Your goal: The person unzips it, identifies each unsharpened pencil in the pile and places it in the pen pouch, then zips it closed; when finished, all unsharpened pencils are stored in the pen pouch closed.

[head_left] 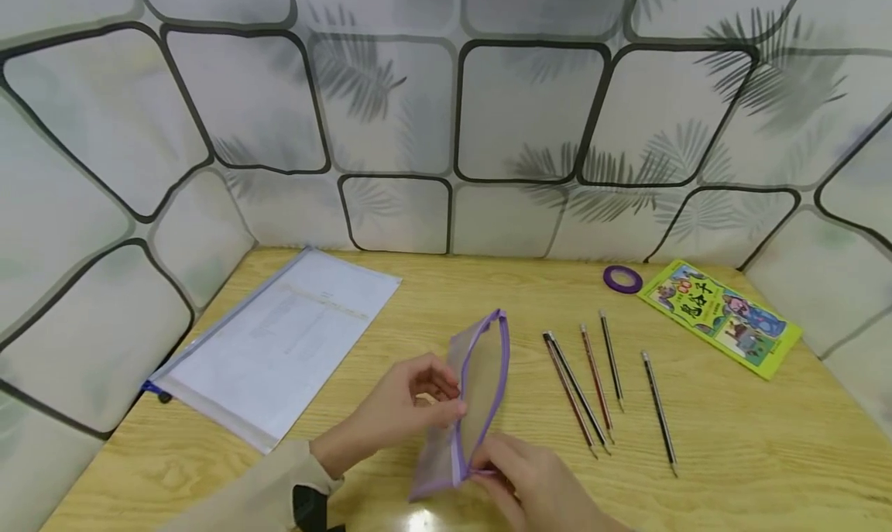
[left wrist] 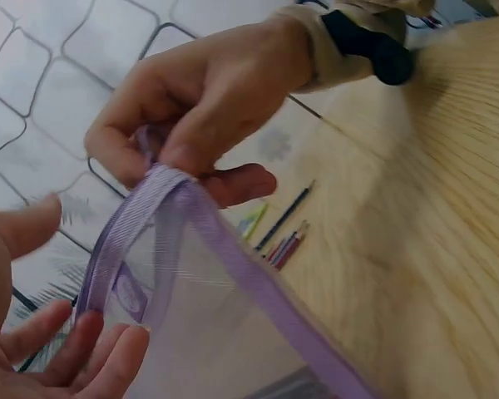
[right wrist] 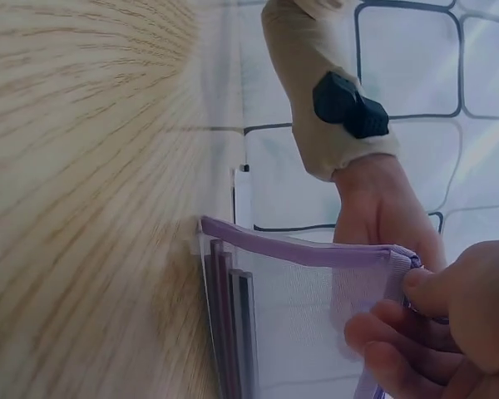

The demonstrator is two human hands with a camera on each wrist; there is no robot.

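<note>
A see-through mesh zipper pouch (head_left: 437,458) with purple trim stands on edge on the table, its mouth spread wide. My right hand (head_left: 533,482) pinches the near end of the zipper edge between thumb and fingers, as the right wrist view also shows. At the far side of the mouth is my left hand (head_left: 397,412), fingers loosely bent and thumb against the purple edge. In the left wrist view its fingers (left wrist: 108,362) lie by the trim without closing round it. Several pencils (right wrist: 224,312) show through the mesh along the pouch's bottom.
Several loose pencils (head_left: 595,381) lie right of the pouch. Beyond them are a purple tape roll (head_left: 622,279) and a green-yellow booklet (head_left: 721,315). A clear folder with papers (head_left: 286,338) lies at the left. Patterned curtain walls (head_left: 530,114) border the table.
</note>
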